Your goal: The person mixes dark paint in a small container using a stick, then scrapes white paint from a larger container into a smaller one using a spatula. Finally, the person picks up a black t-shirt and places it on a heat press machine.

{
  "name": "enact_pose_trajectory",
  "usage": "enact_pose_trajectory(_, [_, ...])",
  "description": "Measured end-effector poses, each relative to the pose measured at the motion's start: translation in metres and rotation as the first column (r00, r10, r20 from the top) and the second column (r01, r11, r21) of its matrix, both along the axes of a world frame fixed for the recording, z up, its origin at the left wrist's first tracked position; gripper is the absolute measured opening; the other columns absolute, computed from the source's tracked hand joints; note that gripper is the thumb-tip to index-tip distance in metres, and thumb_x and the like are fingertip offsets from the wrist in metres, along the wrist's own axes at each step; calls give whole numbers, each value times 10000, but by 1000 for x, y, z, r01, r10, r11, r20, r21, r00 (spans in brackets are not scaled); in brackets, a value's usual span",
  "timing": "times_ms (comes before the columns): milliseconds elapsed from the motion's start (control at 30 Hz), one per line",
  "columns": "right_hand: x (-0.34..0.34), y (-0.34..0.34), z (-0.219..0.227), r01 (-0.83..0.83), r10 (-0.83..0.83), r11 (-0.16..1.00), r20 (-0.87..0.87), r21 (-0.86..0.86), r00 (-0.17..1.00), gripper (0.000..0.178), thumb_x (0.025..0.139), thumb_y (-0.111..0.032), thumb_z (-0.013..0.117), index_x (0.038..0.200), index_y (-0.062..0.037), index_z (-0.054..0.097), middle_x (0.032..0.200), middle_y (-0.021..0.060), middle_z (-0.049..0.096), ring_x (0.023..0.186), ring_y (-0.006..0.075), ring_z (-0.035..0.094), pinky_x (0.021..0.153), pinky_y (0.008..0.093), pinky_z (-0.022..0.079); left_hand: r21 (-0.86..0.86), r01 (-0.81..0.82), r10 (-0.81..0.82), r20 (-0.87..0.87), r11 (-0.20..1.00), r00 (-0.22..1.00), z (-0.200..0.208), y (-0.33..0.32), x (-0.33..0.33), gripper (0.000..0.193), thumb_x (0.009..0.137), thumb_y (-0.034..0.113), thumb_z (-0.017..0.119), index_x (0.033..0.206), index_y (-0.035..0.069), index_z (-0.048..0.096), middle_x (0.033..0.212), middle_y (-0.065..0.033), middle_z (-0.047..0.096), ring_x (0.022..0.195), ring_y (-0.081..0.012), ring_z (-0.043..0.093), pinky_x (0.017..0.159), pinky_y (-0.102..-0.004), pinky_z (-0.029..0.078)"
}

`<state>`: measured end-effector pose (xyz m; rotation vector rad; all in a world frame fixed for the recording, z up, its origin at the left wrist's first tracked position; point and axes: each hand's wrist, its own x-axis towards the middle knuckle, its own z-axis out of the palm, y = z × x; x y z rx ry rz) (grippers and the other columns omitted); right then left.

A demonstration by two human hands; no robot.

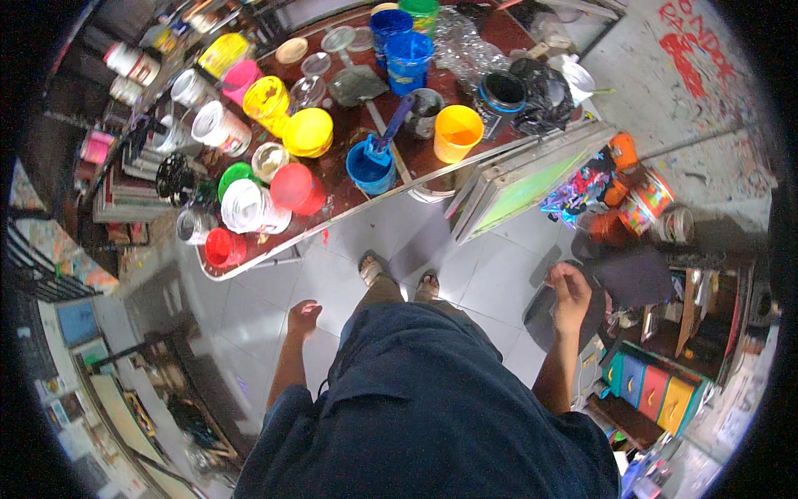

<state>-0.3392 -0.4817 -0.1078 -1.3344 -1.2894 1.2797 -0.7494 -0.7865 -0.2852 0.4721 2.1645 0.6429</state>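
Stands facing paint table [340, 195].
Holds left hand [304, 319] half-open, seemingly empty, apart from table; holds right hand [570, 287], fingertips drawn toward thumb, near dark rounded object [540, 326], possibly a seat; cannot tell grip. Shows tubs [297, 190] grouped on table, presumably for reach, and purple-handled spreader [398, 116] in blue tub [371, 178], probably draining, lower end hidden.

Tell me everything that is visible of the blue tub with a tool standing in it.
The blue tub is round, open and plastic-looking, with blue, paint-like stuff inside. It stands upright near the front edge of the red-brown table. A blue-purple tool leans in it, rising well above the rim.
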Motion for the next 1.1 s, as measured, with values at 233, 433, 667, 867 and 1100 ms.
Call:
enact_pose_trajectory(233, [-143, 66, 17, -496, 487, 867, -137, -46, 863, 250, 820, -10, 603, 1060, 21, 538, 999, 72, 582, 853, 134, 577, 740, 248, 480, 9, -148, 147, 33, 989, 989, 12, -3, 9, 242, 790, 185, 663, 979, 42, 618, 894, -83, 665, 798, -149, 629, 735, -274, 492])
enact_pose_trajectory(433, [-279, 134, -11, -555, 553, 830, 228, -58, 802, 412, 795, -114, 675, 1149, -7, 493, 1010, 68, 580, 786, 97, 571, 675, 231, 472, 61, -123, 122, 19, 991, 992, -24, 34, -14, 318, 772, 225, 679, 1011, 30, 603, 904, -114, 656, 810, -187, 629, 721, -302, 496])
enact_pose_trajectory(667, [-323, 130, 0, -830, 668, 491, 497, 266, 554, 110, 843, -94, 583, 869, 7, 615, 722, 91, 616, 619, 125, 599, 565, 258, 464, 159, -141, 136, 47, 977, 990, 18, 72, -18, 318, 788, 203, 665, 1051, 42, 586, 979, -103, 637, 885, -203, 612, 741, -328, 481])
enact_pose_trajectory(867, [-312, 124, 12, -733, 653, 638, 338, 235, 677, 103, 843, -94, 581, 870, 2, 610, 669, 103, 615, 559, 138, 592, 509, 272, 460, 118, -177, 179, -9, 977, 984, 42, 79, -1, 327, 798, 223, 653, 1081, 80, 575, 1013, -87, 636, 909, -203, 611, 746, -333, 461])
enact_pose_trajectory(1100, [-304, 141, 3, -773, 692, 548, 346, 320, 634, 73, 843, -70, 567, 894, -31, 603, 668, 103, 600, 550, 159, 592, 496, 265, 448, 77, -289, 292, -30, 954, 956, 55, 88, 25, 314, 791, 216, 671, 1069, 100, 584, 1009, -91, 641, 913, -215, 614, 759, -359, 456])
